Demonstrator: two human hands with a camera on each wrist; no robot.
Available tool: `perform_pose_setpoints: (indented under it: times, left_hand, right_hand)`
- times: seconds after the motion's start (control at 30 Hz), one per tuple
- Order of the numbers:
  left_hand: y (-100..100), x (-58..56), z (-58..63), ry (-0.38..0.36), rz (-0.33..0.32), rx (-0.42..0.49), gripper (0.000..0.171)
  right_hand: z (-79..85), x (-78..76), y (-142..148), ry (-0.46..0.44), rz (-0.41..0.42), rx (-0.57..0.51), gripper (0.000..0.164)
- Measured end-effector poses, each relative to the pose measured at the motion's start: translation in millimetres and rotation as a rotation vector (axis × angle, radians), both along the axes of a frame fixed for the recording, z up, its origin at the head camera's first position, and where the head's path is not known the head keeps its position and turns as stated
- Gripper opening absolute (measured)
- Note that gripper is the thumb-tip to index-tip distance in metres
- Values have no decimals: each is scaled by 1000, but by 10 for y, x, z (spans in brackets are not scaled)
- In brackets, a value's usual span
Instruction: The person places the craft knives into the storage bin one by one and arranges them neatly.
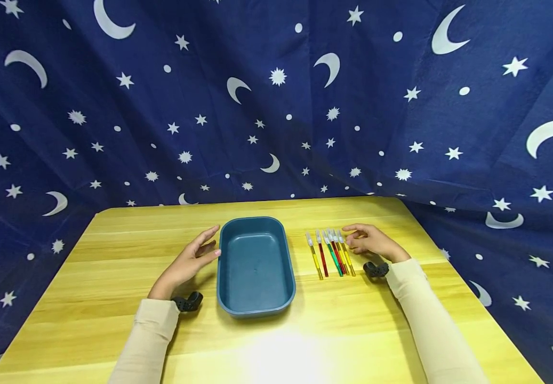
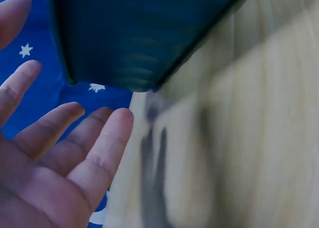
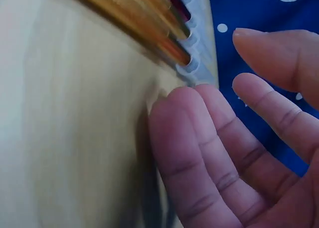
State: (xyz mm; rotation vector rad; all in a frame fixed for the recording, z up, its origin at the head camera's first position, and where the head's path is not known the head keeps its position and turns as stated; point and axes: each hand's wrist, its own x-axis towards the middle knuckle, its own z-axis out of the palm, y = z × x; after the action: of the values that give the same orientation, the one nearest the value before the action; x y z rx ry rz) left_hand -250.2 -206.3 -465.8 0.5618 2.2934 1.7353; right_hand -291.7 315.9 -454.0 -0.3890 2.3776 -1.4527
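Note:
My left hand (image 1: pixel 187 262) is beside the left rim of a blue-green plastic tray (image 1: pixel 257 312), fingers parted and holding nothing. In the left wrist view, the relaxed fingers of the left hand (image 2: pixel 65 163) are near the tray's outer wall (image 2: pixel 134 44). To the right of the tray lies a row of slim pen-like tools (image 1: pixel 330 258) in yellow, red and green with clear caps, which look like craft knives. My right hand (image 1: pixel 372 242), loosely bent and holding nothing, hovers by the row's right end. The right wrist view shows its fingers (image 3: pixel 184 138) close to a gold tool's translucent cap (image 3: pixel 188 66).
A pale yellow wood-grain table (image 1: pixel 89 320) carries everything. Behind and beside it hangs a dark blue cloth (image 1: pixel 276 106) with white moons and stars. Each wrist wears a black camera band, the left one (image 1: pixel 188 302) near the tray.

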Motion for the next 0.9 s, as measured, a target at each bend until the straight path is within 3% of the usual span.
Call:
perform_pose_setpoints:
  times: [0.3, 0.57, 0.9]
  left_hand:
    - [10, -87, -151, -77, 3, 48, 69]
    - [8, -129, -257, -140, -29, 159, 72]
    - [54, -30, -279, -171, -50, 143, 71]
  right_hand:
    - [-48, -225, 37, -82, 32, -7, 57]
    - [-3, -358, -39, -152, 61, 31, 64]
    - [3, -410, -105, -139, 36, 103, 50]
